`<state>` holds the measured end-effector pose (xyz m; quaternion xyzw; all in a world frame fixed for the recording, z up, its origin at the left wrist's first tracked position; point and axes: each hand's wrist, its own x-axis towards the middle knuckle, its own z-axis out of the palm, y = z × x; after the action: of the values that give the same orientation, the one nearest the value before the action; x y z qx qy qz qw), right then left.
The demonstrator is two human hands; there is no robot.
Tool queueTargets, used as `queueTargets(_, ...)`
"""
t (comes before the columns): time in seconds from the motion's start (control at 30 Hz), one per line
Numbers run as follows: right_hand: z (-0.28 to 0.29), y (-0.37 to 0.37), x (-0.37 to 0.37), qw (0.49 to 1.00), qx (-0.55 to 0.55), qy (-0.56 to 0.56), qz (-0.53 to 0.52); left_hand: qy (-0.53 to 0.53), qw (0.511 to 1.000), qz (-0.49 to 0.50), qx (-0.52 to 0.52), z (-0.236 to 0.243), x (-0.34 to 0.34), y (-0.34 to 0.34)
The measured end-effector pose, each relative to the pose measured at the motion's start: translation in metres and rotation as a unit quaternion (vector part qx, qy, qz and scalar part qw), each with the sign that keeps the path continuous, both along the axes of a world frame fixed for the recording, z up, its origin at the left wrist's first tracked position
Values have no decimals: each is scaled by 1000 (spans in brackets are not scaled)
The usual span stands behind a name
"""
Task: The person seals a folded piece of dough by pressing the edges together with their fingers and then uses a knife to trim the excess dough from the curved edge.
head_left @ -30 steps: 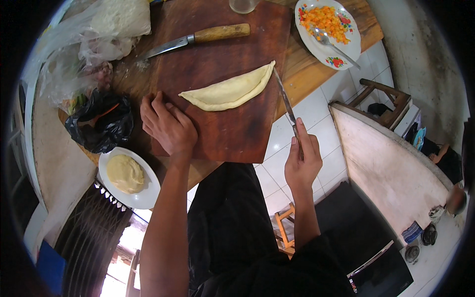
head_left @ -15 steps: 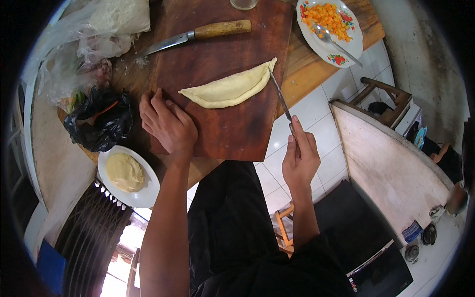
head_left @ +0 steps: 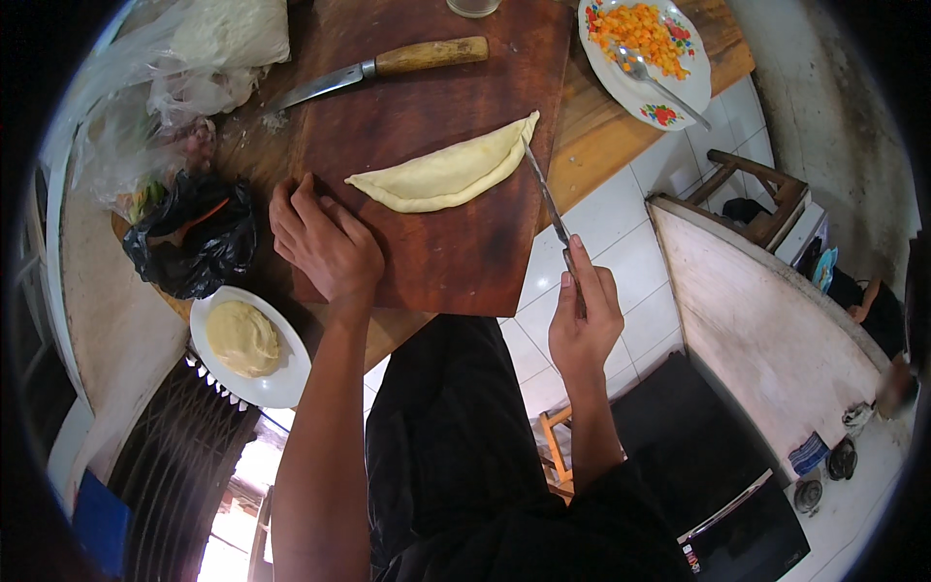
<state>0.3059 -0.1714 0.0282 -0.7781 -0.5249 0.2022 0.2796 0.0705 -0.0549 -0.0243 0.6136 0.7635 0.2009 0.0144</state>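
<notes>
I had the right hand (head_left: 587, 325) pinching a slim metal utensil (head_left: 548, 197) between thumb and fingers, its tip at the lower edge of the folded dough (head_left: 441, 175), close to the pointed right end. I couldn't tell how firmly the tip pressed. The dough lay as a pale half-moon on the dark red-brown board (head_left: 417, 262), upon the wooden counter (head_left: 593, 145). My left hand (head_left: 328, 242) rested at the board's left edge, palm down, fingers loosely bent and slightly apart, near the dough's left tip but not touching it. Beyond the dough lay a wooden-handled knife (head_left: 378, 67). At far right I saw a flowered plate (head_left: 621, 89) of orange dice (head_left: 635, 34) with a spoon (head_left: 640, 76); left, a black plastic bag (head_left: 189, 257) and a white plate (head_left: 291, 359) bearing a dough ball (head_left: 242, 338).
</notes>
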Motion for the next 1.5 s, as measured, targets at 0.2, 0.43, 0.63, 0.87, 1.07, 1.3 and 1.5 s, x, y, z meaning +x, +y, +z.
queueTargets(0.2,1,3,-3,1000,-19,-2,-3,-1,1000,-2,-9,2,0,1)
queueTargets(0.43,0,2,-8,1000,-10,-15,-6,-7,1000,-2,4,-2,-1,0)
queueTargets(0.63,-1,-1,-11,1000,15,3,-8,-9,1000,-1,-16,0,-2,0)
queueTargets(0.87,-2,-4,-15,1000,-3,4,-7,-7,1000,-6,-11,2,-1,0)
queueTargets(1.07,-3,-3,-16,1000,-6,-2,1,-10,1000,-10,-9,1,-1,0)
queueTargets(1.3,-1,-15,-26,1000,3,22,-21,0,1000,-4,-10,0,0,0)
queueTargets(1.5,-4,-15,-29,999,7,40,-17,2,1000,-3,-9,-1,-1,0)
